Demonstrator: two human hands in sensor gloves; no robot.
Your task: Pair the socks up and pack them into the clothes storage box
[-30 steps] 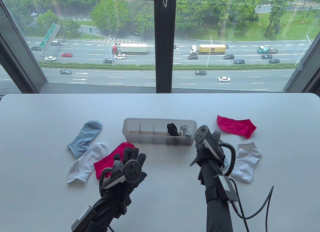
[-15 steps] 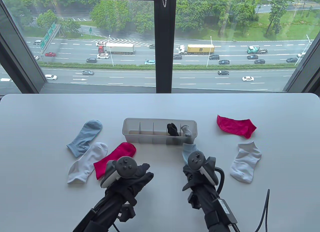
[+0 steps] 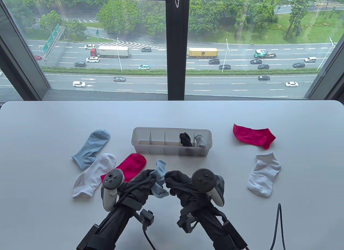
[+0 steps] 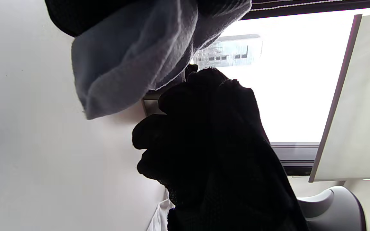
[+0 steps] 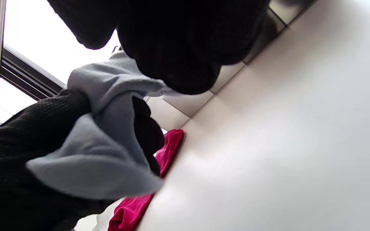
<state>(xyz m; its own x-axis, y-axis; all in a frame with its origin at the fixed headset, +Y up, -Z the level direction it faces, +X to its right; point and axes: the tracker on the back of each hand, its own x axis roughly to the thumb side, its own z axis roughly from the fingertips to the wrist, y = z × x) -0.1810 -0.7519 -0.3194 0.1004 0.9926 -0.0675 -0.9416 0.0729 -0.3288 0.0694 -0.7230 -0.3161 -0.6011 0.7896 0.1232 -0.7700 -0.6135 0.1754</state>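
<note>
White table [image 3: 172, 112]: socks [image 3: 92, 147], storage box [image 3: 171, 152]

Black knit gloves [image 3: 142, 184], grey-and-white trackers [image 3: 111, 185], black forearm sleeves [image 3: 223, 228], trailing cables [image 3: 278, 225]

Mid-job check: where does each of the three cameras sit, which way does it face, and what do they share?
Table view: above the person, facing the table and window; both gloved hands show.
Left wrist view: low on the left wrist, facing the window; left hand grips the blue sock.
Right wrist view: low, tilted; right hand on the sock.
Shared: that sock, storage box.
</note>
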